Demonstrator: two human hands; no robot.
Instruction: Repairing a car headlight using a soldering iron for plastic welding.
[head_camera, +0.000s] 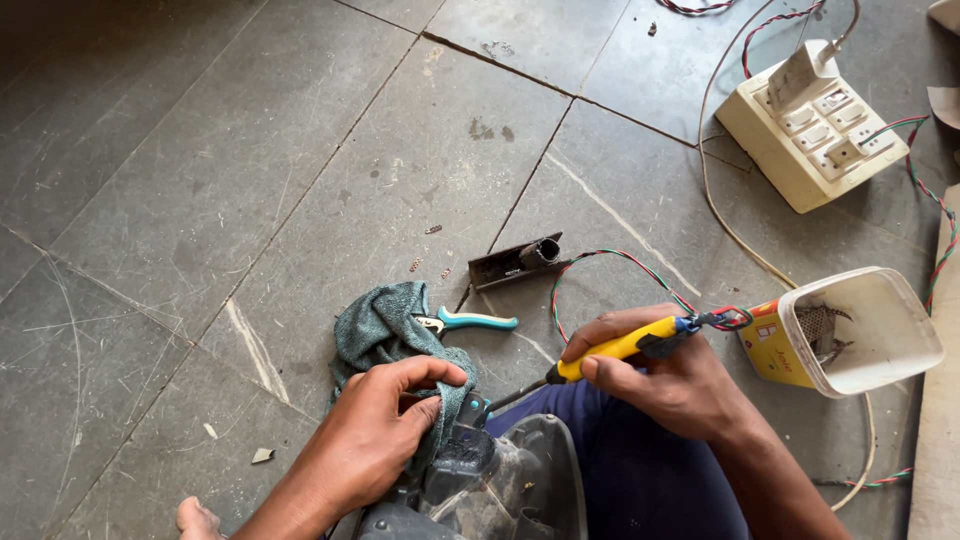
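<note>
Your right hand (670, 375) is clamped on the yellow soldering iron (615, 348), just R of the dark appliance (490, 480). Your left hand (385, 420) has its fingers closed on the green cloth (385, 330) atop the appliance's L side.

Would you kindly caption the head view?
Right hand holds a yellow soldering iron; left hand grips a green cloth.

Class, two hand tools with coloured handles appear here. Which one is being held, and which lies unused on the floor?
The yellow-handled soldering iron is held in the right hand. The teal-handled pliers lie untouched on the floor beside the cloth.
</note>
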